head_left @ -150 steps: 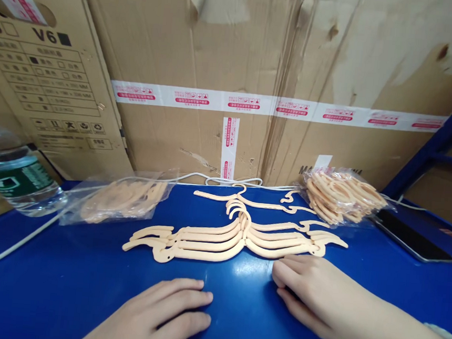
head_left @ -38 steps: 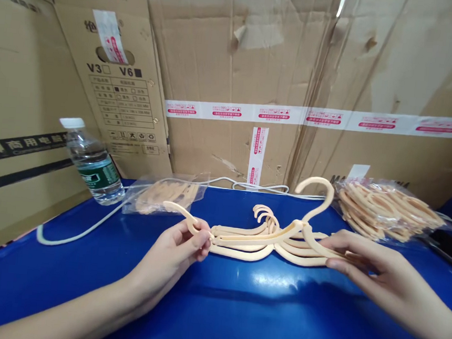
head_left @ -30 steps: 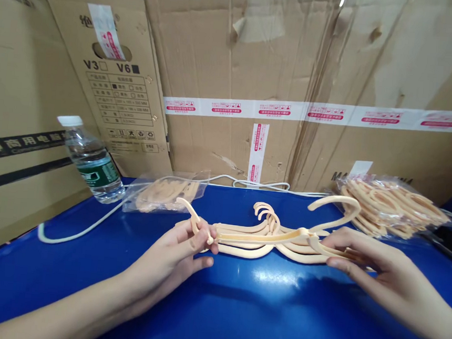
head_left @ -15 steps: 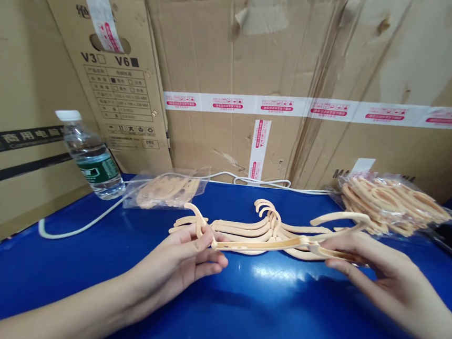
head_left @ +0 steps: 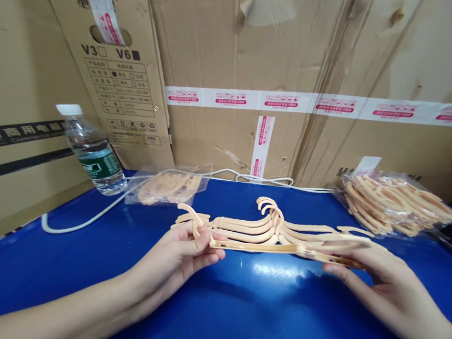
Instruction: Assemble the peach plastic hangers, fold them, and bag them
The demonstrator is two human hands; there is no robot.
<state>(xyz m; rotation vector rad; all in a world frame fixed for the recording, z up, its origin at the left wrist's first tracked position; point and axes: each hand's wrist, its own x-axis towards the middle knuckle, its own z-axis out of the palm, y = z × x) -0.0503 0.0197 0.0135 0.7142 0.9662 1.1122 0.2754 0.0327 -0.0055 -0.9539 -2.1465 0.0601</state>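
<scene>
Between my hands is a beige plastic folding hanger [head_left: 259, 247], held roughly level above the table. My left hand [head_left: 187, 250] pinches its left end, where a curved piece sticks up past the fingers. On the other side my right hand [head_left: 375, 272] grips the right part between thumb and fingers; a blurred curved piece lies across that hand's fingers. Directly behind, several matching hangers [head_left: 241, 223] lie on the table in an overlapping row, hooks pointing away from me and bunched together. My hands and the held hanger cover part of that row.
A clear plastic bag of hanger parts [head_left: 173, 186] lies at the back left, and a fuller bag [head_left: 397, 203] at the back right. A water bottle [head_left: 96, 158] stands left on the blue table [head_left: 244, 319]. A white cable [head_left: 82, 231] runs along cardboard boxes [head_left: 229, 43].
The curved piece at my right hand has swung down and flatter, close to the rest of the hanger. The hanger's middle is straighter. My left hand keeps its grip.
</scene>
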